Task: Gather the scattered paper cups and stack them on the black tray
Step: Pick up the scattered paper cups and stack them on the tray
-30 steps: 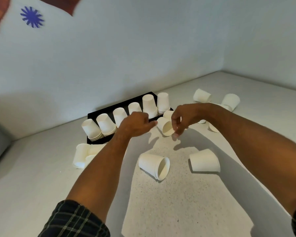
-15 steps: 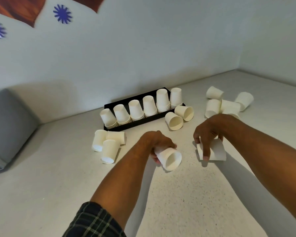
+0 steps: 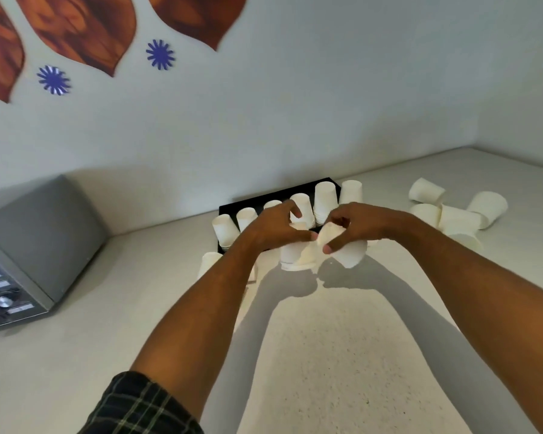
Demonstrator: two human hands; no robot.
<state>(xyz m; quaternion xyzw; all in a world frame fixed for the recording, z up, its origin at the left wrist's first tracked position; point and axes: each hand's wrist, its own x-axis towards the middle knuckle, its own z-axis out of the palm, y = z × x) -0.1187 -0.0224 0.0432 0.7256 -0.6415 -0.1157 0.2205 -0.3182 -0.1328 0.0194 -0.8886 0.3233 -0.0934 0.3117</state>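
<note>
White paper cups meet at mid-counter, just before the black tray (image 3: 295,195). Head view: the left hand (image 3: 273,228) curls round an inverted cup (image 3: 290,256), rim down. The right hand (image 3: 358,225) grips a tilted cup (image 3: 347,253), touching it on the right. Nesting depends on aligning both axes. Loose cups (image 3: 458,216) lie toward the counter's right edge.

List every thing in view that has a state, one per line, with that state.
left hand: grips a cup
right hand: grips a cup
held cups: brought together, tilted
tray stacks: upside down on black tray
loose cups: on their sides, right of tray
</note>
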